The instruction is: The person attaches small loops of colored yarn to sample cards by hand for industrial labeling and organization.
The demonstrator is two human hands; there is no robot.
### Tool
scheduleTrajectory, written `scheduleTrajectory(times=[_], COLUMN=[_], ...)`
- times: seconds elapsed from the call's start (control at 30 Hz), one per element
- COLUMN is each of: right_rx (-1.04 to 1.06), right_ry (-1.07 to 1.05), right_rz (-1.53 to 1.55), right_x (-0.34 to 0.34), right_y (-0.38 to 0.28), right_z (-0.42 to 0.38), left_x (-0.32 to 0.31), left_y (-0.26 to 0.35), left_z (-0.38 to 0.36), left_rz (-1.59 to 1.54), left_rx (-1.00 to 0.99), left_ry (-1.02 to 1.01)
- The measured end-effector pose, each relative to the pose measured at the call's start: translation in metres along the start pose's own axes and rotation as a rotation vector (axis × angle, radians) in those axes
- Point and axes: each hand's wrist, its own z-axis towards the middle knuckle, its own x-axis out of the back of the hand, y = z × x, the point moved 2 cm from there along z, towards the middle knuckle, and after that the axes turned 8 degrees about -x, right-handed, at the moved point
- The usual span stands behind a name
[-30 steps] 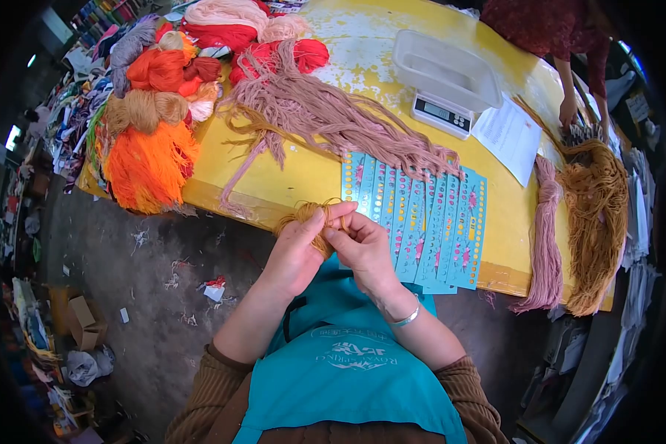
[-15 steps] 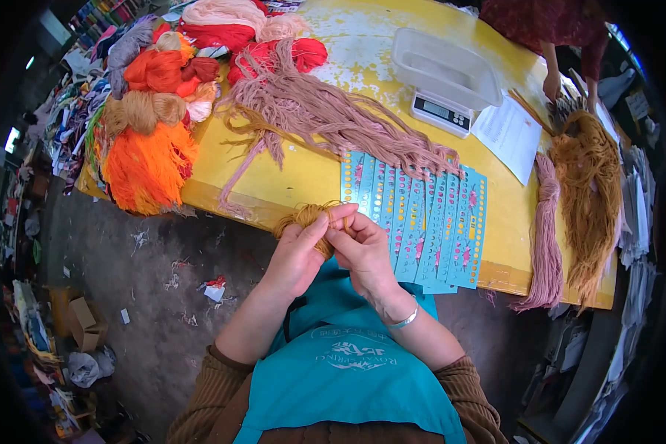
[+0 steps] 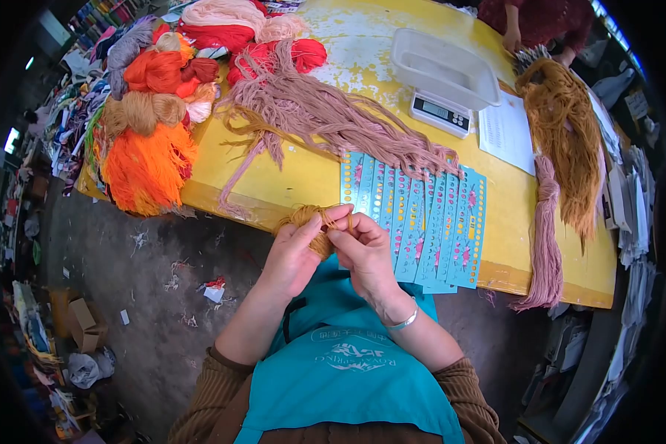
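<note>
A small bundle of golden-brown thread [image 3: 320, 243] is held between my two hands at the table's near edge. My left hand [image 3: 292, 255] is wrapped round the bundle from the left, its thumb up against it. With bent fingers and thumb pressed together, my right hand [image 3: 364, 248] pinches strands at the bundle's right side. Beyond my hands, a long mauve skein [image 3: 333, 111] lies across the table with some golden-brown thread [image 3: 266, 126] beside it. Turquoise cards with punched holes [image 3: 429, 222] are fanned out just right of my hands, partly under the mauve skein.
On the yellow table [image 3: 303, 174] are a heap of orange and red skeins [image 3: 152, 166], a scale [image 3: 440, 112] bearing a clear plastic tray [image 3: 445, 66], paper [image 3: 507, 133], and a pink skein [image 3: 545, 237]. A co-worker [image 3: 544, 26] handles a brown skein [image 3: 566, 133] at the far right.
The co-worker's hands and the brown skein have moved up and left, and the paper beside the scale has shifted. My hands have barely moved, with small finger shifts on the thread.
</note>
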Motion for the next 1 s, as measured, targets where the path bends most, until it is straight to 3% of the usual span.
scheduleTrajectory(times=[0.07,0.2,0.27,0.3,0.47,0.53,0.7,0.83,0.9,1.0], right_rx=[0.034,-0.048,-0.358,-0.372,-0.266,-0.168,-0.122,-0.169,-0.169,-0.124], right_ry=[0.066,-0.024,-0.253,-0.263,-0.233,-0.045,-0.035,-0.036,-0.029,-0.018], right_rz=[0.004,0.268,0.791,0.810,0.353,-0.067,-0.160,-0.050,-0.056,0.014], right_x=[0.002,0.017,0.022,0.021,0.013,0.003,0.004,0.001,-0.001,0.000], right_y=[0.001,-0.009,-0.007,-0.007,-0.011,-0.018,-0.008,-0.004,-0.002,0.002], right_z=[0.000,0.004,0.005,0.006,0.004,0.001,0.001,-0.002,-0.003,-0.002], left_x=[0.006,0.025,0.018,0.012,0.000,0.000,0.000,0.002,0.000,0.001], left_y=[-0.001,-0.001,0.000,0.001,0.003,0.003,-0.003,-0.005,-0.003,-0.004], left_z=[-0.001,-0.003,-0.002,-0.001,0.001,0.001,0.001,-0.001,0.000,0.000], left_rz=[0.008,-0.021,-0.095,-0.170,-0.124,-0.087,0.096,0.122,0.383,0.287], left_rx=[-0.008,0.020,0.035,0.049,0.024,0.034,0.064,0.045,-0.085,-0.071], left_ry=[0.007,0.030,0.039,0.046,-0.033,-0.051,-0.153,-0.133,-0.134,-0.101])
